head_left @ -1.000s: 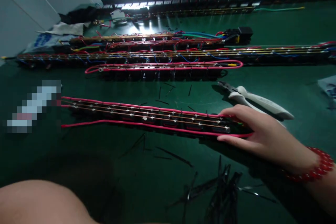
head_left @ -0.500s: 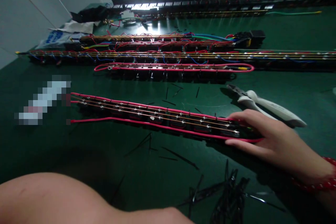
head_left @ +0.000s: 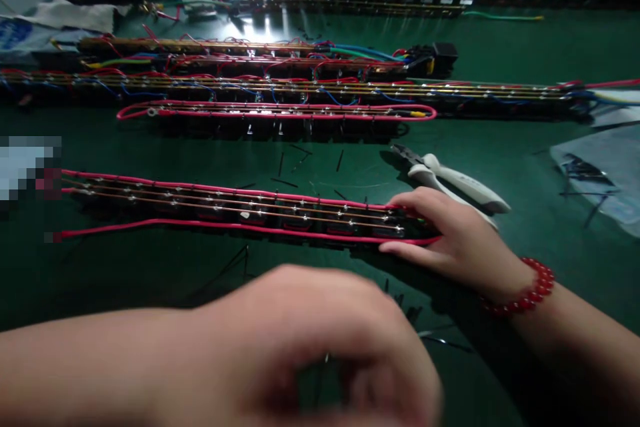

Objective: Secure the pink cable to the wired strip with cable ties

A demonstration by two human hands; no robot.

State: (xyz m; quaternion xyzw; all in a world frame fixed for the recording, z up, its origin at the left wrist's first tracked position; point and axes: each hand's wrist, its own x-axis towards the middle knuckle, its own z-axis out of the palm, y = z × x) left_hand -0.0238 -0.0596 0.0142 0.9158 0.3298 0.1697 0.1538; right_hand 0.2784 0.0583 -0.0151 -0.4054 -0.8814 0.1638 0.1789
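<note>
Your left hand (head_left: 320, 340) is blurry up front, fingers curled over the black ties (head_left: 425, 327); can't tell if it's pinching any. The strip (head_left: 235, 210) lies mid-mat, and your right hand (head_left: 450, 240) rests spread on its right end, cutters (head_left: 453, 180) just behind.

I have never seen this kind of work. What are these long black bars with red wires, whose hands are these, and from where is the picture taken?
The picture comes from a camera worn on a person's head, looking down at that person's own two bare hands over a green table. The right hand, with a red bead bracelet at the wrist, rests on the right end of the nearest wired strip: a long black bar with metal rails and a pink-red wire along its edges. The left hand is close to the camera and blurred; what it holds cannot be told. Behind the right hand lie white-handled cutters. More wired strips lie in rows farther back. Thin black offcuts lie scattered on the table.
</note>
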